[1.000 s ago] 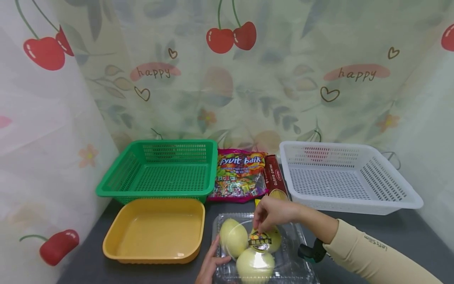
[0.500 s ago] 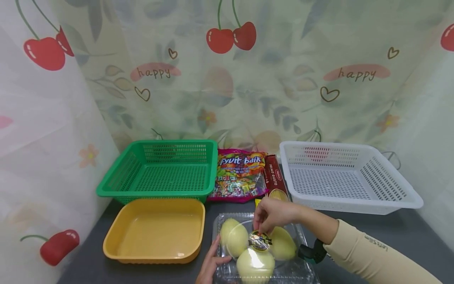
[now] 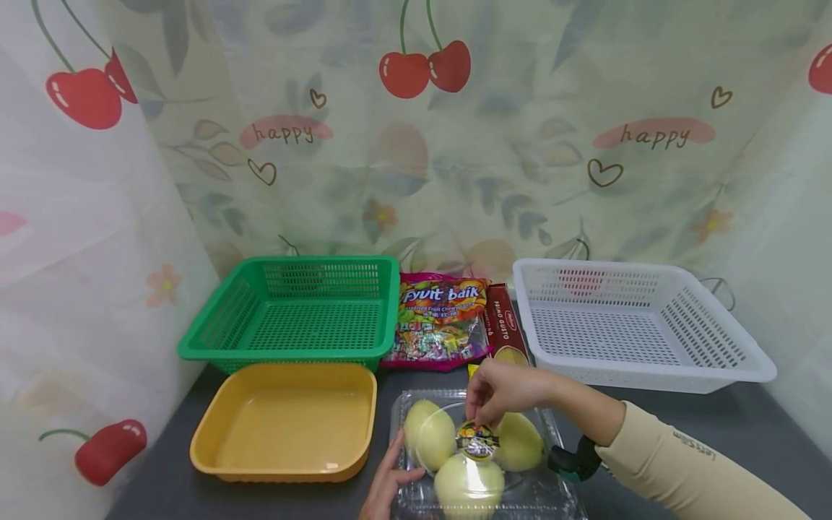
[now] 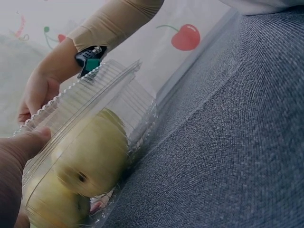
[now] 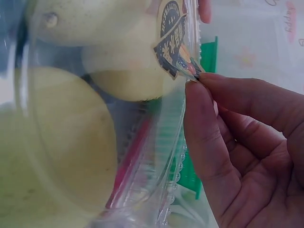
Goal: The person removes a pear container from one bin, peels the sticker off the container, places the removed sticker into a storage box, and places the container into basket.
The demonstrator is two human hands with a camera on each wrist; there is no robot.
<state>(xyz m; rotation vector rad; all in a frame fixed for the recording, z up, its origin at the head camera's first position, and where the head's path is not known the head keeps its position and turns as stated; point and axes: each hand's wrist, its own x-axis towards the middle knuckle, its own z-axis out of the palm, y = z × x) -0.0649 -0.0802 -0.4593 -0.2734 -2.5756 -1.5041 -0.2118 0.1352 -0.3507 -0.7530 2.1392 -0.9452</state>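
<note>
A clear plastic clamshell box [image 3: 536, 495] holding pale yellow-green pears [image 3: 468, 485] stands at the front of the table. On its lid is a round black-and-gold sticker [image 3: 477, 442]. My right hand [image 3: 503, 393] pinches the sticker's edge between thumb and forefinger; the right wrist view shows that edge of the sticker [image 5: 173, 45] curling up off the lid. With my left hand [image 3: 386, 482] I hold the box's left side. The left wrist view has my thumb [image 4: 31, 142] on the lid's edge, close by a pear [image 4: 92, 154].
Left of the box lies a yellow tray [image 3: 282, 426], with a green basket [image 3: 286, 354] behind it. A candy bag [image 3: 442, 318] and a red packet [image 3: 503, 325] lie at the back middle. A white basket [image 3: 637, 372] stands back right.
The right-hand pear has shifted to the right inside the box since a second ago. My right hand keeps its pinch on the sticker, and the left hand has stayed on the box's side.
</note>
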